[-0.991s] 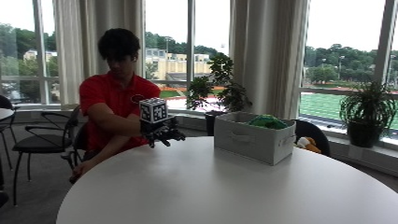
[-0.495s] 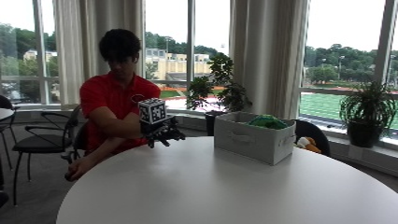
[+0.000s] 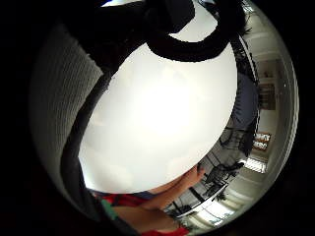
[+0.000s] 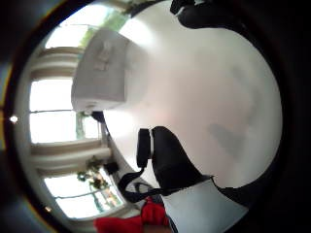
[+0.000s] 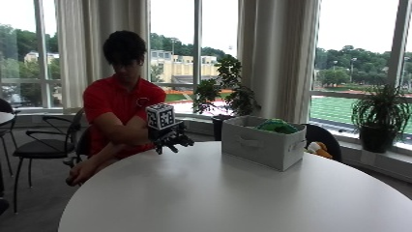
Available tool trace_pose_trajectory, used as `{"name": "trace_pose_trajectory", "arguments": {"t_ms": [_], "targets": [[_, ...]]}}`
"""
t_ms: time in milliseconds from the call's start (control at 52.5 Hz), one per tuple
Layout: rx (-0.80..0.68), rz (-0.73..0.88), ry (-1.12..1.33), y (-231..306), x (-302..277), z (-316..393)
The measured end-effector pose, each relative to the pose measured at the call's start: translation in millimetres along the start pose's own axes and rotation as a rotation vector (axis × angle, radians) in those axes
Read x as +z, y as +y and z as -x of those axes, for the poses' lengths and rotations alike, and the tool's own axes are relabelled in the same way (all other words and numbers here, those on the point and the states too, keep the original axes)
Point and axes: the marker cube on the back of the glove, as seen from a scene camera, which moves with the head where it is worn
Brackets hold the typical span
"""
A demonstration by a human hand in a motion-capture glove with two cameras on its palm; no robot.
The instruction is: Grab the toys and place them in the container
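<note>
A person in a red shirt sits at a round white table (image 5: 212,193). The gloved right hand (image 5: 171,140) hovers above the table's far left edge, fingers hanging loosely curled, holding nothing. A grey fabric container (image 5: 262,142) stands at the back of the table, to the right of the hand, with a green toy (image 5: 277,126) showing above its rim. In the thumb side palm view the container (image 4: 104,70) sits across the white tabletop (image 4: 214,92) from the palm. The little finger side palm view shows only bare tabletop (image 3: 162,113) below the hand.
An orange and white soft toy (image 5: 316,149) lies behind the container, off the table. Potted plants (image 5: 380,121) stand on the window sill. Chairs (image 5: 38,145) stand at the left. The person's bare left hand (image 5: 76,175) rests at the table's left edge.
Nothing has visibly changed; the gloved hand stays in the same place above the table.
</note>
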Motion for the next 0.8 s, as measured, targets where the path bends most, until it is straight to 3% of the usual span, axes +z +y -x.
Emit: {"name": "trace_pose_trajectory", "arguments": {"t_ms": [800], "targets": [[-0.026,0.008,-0.023,9.9,4.7,10.2]]}}
